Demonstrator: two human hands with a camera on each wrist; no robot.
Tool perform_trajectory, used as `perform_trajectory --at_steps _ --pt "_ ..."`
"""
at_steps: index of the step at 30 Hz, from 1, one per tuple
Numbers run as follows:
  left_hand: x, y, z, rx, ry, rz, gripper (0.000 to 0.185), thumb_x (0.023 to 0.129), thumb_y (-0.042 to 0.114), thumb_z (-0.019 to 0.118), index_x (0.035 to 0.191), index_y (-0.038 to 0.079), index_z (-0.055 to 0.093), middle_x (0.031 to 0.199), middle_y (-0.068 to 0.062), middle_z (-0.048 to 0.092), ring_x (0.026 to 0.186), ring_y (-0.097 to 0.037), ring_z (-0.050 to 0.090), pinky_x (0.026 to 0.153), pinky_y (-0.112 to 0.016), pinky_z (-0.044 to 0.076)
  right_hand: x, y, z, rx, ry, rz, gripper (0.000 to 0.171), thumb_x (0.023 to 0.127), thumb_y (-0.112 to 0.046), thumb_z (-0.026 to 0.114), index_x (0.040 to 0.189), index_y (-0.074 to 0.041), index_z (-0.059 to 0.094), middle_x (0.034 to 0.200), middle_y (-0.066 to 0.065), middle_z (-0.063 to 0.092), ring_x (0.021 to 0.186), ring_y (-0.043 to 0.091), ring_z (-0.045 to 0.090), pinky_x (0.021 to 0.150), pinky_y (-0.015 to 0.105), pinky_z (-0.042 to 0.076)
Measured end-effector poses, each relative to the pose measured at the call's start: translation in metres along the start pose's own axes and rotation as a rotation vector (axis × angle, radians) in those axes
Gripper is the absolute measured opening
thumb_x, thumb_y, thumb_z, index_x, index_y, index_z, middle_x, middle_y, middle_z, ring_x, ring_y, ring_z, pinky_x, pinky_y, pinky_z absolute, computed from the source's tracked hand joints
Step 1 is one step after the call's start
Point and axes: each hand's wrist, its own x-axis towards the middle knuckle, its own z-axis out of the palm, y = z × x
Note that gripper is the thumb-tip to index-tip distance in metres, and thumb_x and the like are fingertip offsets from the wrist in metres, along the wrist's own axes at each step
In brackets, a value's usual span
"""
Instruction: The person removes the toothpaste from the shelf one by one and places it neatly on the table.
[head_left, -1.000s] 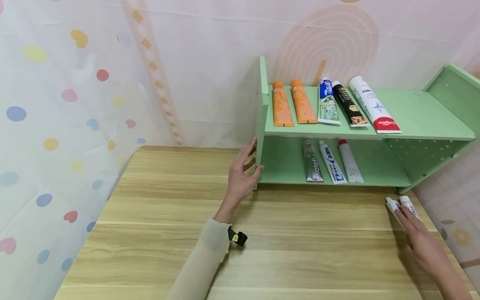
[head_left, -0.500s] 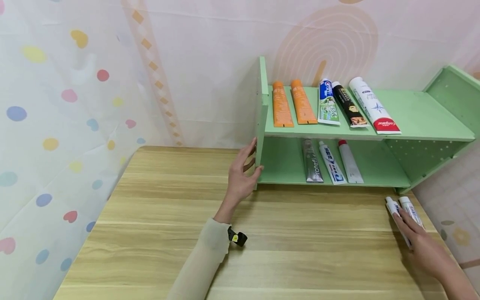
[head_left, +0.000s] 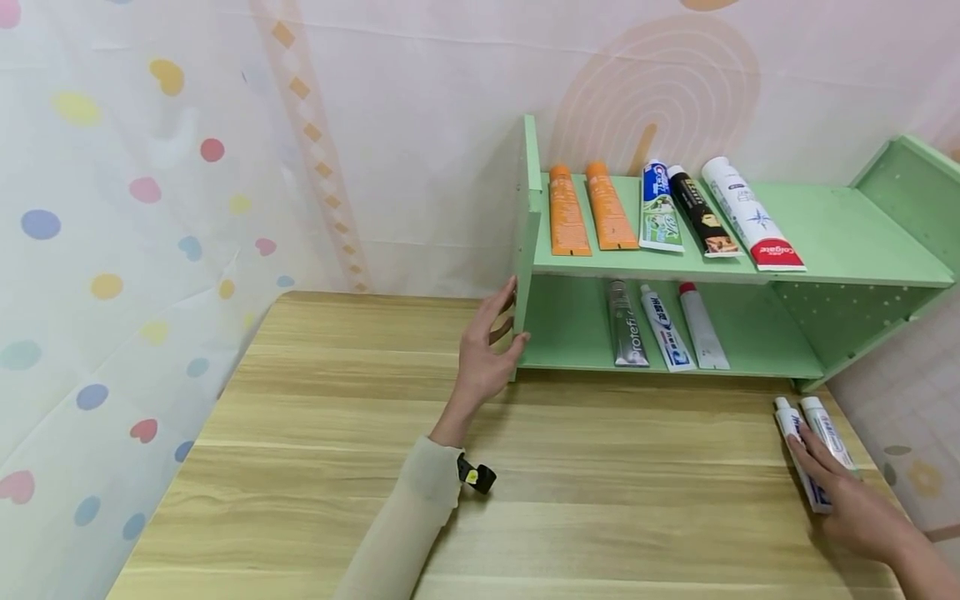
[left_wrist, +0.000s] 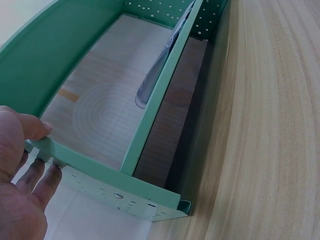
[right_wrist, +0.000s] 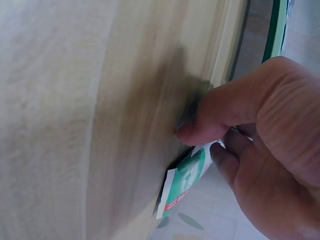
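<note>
My left hand [head_left: 486, 350] grips the left side panel of a green two-tier shelf [head_left: 652, 268]; in the left wrist view the thumb lies on the panel's inner side and the fingers [left_wrist: 47, 185] outside. At the table's right, my right hand [head_left: 851, 496] rests its extended fingers over a white-and-blue toothpaste tube [head_left: 789, 421]. Beside that tube lies a second toothpaste tube [head_left: 828, 429], whose green end [right_wrist: 189, 175] shows past the hand in the right wrist view. Thumb and fingers stand apart there, and the hand hides part of both tubes.
On the upper shelf lie orange tubes [head_left: 570, 212], a blue-and-green Crest [head_left: 660, 208], a black tube [head_left: 703, 212] and a white-and-red Colgate [head_left: 753, 217]. Below are a grey tube [head_left: 627, 325], a white-and-blue one [head_left: 667, 329] and a red-capped one [head_left: 703, 327]. Patterned cloth [head_left: 420, 150] hangs behind.
My right hand has drawn back slightly and to the right, baring more of both toothpaste tubes, which stay in place. The left hand keeps its grip on the shelf.
</note>
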Motion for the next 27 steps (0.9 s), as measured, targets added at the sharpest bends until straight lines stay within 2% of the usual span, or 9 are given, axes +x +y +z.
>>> perform_trajectory --at_steps 7,17,20,23,25,27 --pt "0.000 0.001 -0.001 -0.003 -0.004 -0.001 0.074 0.087 -0.018 0.066 0.155 0.002 0.043 0.144 -0.025 0.053 0.134 -0.043 0.054 0.102 -0.055 0.055 -0.002 0.002 0.003 -0.010 0.010 -0.021 0.127 0.050 0.028 0.059 0.164 -0.002 0.011 0.171 0.025 -0.004 0.105 0.051 0.054 0.047 0.019 0.029" --pt "0.001 0.001 0.000 -0.004 -0.003 0.003 0.073 0.087 -0.017 0.066 0.154 0.001 0.043 0.145 -0.024 0.053 0.134 -0.043 0.054 0.102 -0.056 0.055 0.000 0.004 -0.001 0.016 -0.031 0.017 0.123 0.051 0.026 0.062 0.163 0.001 0.016 0.172 0.020 -0.009 0.097 0.045 0.056 0.046 0.020 0.031" --pt "0.001 -0.003 0.000 -0.002 -0.009 -0.007 0.073 0.088 -0.017 0.066 0.155 0.002 0.042 0.147 -0.023 0.052 0.135 -0.042 0.053 0.103 -0.057 0.054 0.001 0.003 -0.001 0.001 -0.028 0.011 0.113 0.051 0.024 0.064 0.157 0.007 0.030 0.172 0.019 -0.006 0.093 0.039 0.057 0.045 0.019 0.032" --pt "0.000 -0.015 0.002 0.005 -0.010 -0.023 0.075 0.088 -0.016 0.066 0.156 0.004 0.041 0.149 -0.021 0.050 0.137 -0.040 0.052 0.104 -0.058 0.053 0.002 0.001 -0.001 -0.019 -0.007 0.003 0.096 0.055 0.023 0.063 0.149 0.011 0.043 0.171 0.024 0.003 0.076 0.019 0.055 0.045 0.018 0.030" --pt "0.000 -0.025 0.003 0.009 -0.007 -0.026 0.076 0.088 -0.015 0.067 0.157 0.006 0.041 0.150 -0.019 0.050 0.138 -0.039 0.052 0.104 -0.057 0.054 0.003 -0.001 -0.003 -0.022 0.020 0.005 0.085 0.060 0.023 0.060 0.144 0.012 0.049 0.167 0.032 0.015 0.062 0.006 0.044 0.044 0.018 0.027" --pt "0.000 -0.032 0.004 0.008 -0.007 -0.020 0.078 0.088 -0.015 0.068 0.157 0.009 0.041 0.151 -0.017 0.050 0.139 -0.037 0.052 0.104 -0.055 0.054 0.004 -0.003 -0.005 -0.023 0.057 0.015 0.077 0.066 0.022 0.058 0.142 0.013 0.050 0.160 0.037 0.026 0.054 -0.001 0.028 0.045 0.018 0.025"
